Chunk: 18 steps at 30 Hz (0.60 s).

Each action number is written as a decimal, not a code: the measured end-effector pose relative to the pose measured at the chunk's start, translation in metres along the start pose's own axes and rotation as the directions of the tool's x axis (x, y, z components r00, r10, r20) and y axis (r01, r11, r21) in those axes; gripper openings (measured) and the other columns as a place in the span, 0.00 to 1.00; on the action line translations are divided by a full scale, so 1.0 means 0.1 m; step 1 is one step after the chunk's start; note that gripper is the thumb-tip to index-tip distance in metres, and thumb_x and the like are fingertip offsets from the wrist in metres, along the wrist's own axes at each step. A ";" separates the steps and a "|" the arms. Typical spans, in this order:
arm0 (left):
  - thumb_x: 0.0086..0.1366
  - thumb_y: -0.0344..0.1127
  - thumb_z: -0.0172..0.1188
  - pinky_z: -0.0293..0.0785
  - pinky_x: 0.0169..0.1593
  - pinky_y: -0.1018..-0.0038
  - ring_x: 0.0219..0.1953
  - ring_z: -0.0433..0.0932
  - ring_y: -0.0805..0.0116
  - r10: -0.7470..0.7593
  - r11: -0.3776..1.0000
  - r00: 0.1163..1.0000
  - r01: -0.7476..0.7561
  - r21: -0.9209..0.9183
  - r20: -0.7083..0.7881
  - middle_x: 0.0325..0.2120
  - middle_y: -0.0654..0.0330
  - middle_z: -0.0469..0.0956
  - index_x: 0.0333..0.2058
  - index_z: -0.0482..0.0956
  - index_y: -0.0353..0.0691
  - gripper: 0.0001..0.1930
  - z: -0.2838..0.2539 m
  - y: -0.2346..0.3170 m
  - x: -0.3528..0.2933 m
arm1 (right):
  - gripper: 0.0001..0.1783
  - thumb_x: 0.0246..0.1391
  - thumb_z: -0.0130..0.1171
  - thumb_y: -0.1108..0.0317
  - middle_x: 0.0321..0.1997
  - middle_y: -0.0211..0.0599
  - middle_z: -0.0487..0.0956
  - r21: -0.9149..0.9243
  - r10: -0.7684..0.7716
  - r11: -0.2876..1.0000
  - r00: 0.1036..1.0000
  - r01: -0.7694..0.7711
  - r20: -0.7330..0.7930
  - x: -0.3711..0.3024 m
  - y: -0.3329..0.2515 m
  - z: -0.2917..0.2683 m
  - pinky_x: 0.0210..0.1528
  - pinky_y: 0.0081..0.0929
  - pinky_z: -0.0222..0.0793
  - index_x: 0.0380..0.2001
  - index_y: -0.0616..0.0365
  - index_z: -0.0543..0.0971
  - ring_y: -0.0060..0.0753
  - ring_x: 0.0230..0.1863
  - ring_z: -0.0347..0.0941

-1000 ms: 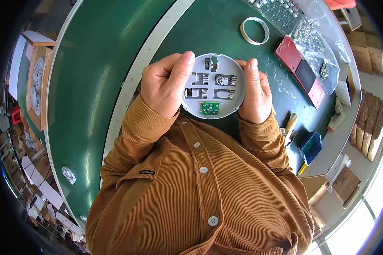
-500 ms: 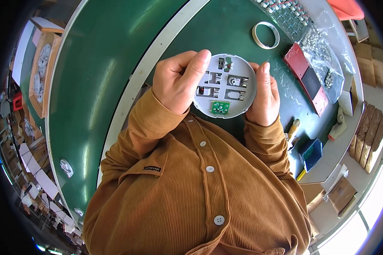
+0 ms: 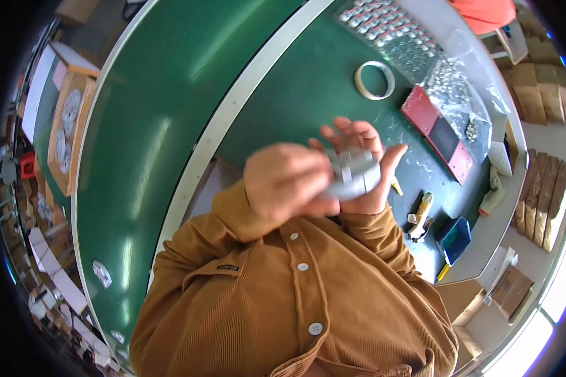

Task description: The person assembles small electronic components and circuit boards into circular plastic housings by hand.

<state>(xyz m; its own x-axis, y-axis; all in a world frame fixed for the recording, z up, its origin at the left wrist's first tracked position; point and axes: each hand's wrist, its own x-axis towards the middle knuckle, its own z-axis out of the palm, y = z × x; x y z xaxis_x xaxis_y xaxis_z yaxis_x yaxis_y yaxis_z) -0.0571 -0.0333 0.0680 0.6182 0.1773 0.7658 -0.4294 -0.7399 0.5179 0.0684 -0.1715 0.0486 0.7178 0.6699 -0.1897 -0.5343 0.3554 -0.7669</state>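
Observation:
A round grey plastic housing (image 3: pixel 360 179) is tilted between my hands, smeared by motion. Its inner face, with the battery contacts and the small green circuit board, is turned out of sight. My left hand (image 3: pixel 284 182) is curled at the housing's left side, its fingers blurred. On the other side, my right hand (image 3: pixel 377 179) cradles it against the palm, with the thumb raised and the fingers spread behind it.
A tape roll (image 3: pixel 375 80) lies on the green table beyond my hands. To the right are a red block with a dark pad (image 3: pixel 443 135), a plastic bag of small metal parts (image 3: pixel 456 88), a yellow-handled tool (image 3: pixel 424 207) and a blue bin (image 3: pixel 454 239). Past a pale rail (image 3: pixel 233 107) runs another green surface.
The housing has gone from facing up flat to tilted nearly edge-on, and sits lower. My right fingers have opened out beneath it; my left hand has moved lower and to the right.

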 end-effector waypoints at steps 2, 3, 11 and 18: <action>0.64 0.40 0.76 0.82 0.43 0.66 0.38 0.82 0.57 0.050 0.999 0.999 -0.050 0.005 0.009 0.46 0.54 0.83 0.47 0.82 0.37 0.19 0.07 0.12 0.00 | 0.39 0.79 0.35 0.34 0.41 0.41 0.77 0.316 -0.044 0.949 0.991 0.002 0.127 0.09 -0.04 0.21 0.43 0.36 0.75 0.37 0.58 0.80 0.34 0.35 0.73; 0.64 0.41 0.77 0.83 0.45 0.64 0.42 0.83 0.54 0.080 0.997 0.997 -0.080 0.021 0.020 0.50 0.53 0.83 0.48 0.82 0.38 0.20 0.09 0.18 0.00 | 0.39 0.78 0.34 0.34 0.39 0.40 0.75 0.463 -0.078 0.886 0.980 -0.015 0.182 0.10 -0.08 0.25 0.41 0.37 0.74 0.33 0.57 0.79 0.34 0.33 0.71; 0.71 0.35 0.69 0.81 0.42 0.69 0.38 0.81 0.60 -0.234 0.961 0.958 0.202 -0.188 -0.164 0.46 0.55 0.83 0.43 0.82 0.36 0.09 -0.03 0.24 0.16 | 0.46 0.76 0.29 0.27 0.34 0.40 0.73 0.313 -0.236 0.934 0.954 0.170 0.185 0.41 -0.32 0.15 0.38 0.35 0.67 0.19 0.55 0.73 0.36 0.31 0.69; 0.69 0.27 0.69 0.67 0.30 0.71 0.24 0.67 0.69 -0.513 0.731 0.752 0.635 -0.249 0.413 0.26 0.61 0.78 0.35 0.82 0.36 0.04 -0.11 0.04 0.58 | 0.48 0.76 0.24 0.29 0.35 0.40 0.73 0.094 -0.323 0.946 0.931 0.311 0.171 0.31 -0.33 0.25 0.38 0.33 0.65 0.18 0.55 0.73 0.36 0.31 0.68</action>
<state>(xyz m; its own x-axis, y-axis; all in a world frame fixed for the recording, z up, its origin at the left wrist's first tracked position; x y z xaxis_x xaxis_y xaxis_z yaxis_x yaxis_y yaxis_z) -0.0298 -0.0188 0.1185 0.9573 0.2455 0.1529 -0.0850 -0.2668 0.9600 0.0974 -0.1468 0.0835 0.7642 0.6204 0.1761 -0.3239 0.6054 -0.7270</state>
